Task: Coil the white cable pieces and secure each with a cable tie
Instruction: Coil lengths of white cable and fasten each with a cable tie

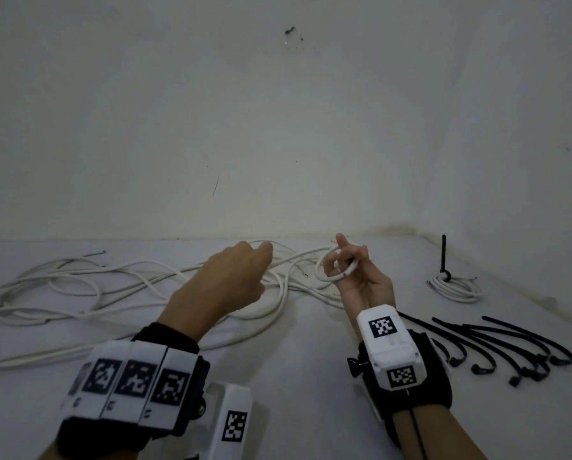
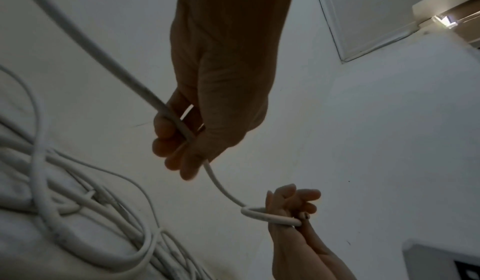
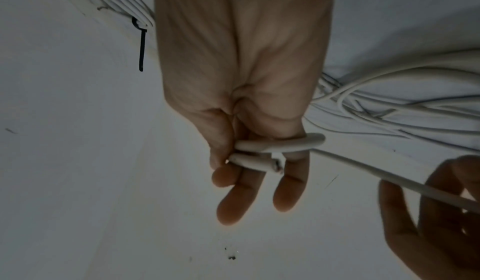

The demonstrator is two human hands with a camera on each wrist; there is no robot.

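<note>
A long white cable (image 1: 118, 287) lies in loose tangles across the white surface. My right hand (image 1: 351, 270) is raised palm up and pinches the cable's cut end (image 3: 259, 161) with one small loop (image 1: 327, 270) wound round its fingers. From that loop the cable (image 2: 223, 190) runs to my left hand (image 1: 241, 277), whose curled fingers (image 2: 168, 140) grip it a short way along. A finished white coil (image 1: 457, 285) bound with a black cable tie (image 1: 444, 257) lies at the back right.
Several black cable ties (image 1: 497, 346) lie spread on the surface right of my right wrist. A white wall (image 1: 278, 127) closes the back, and a side wall meets it in the right corner. The cable tangle covers the left and middle of the surface.
</note>
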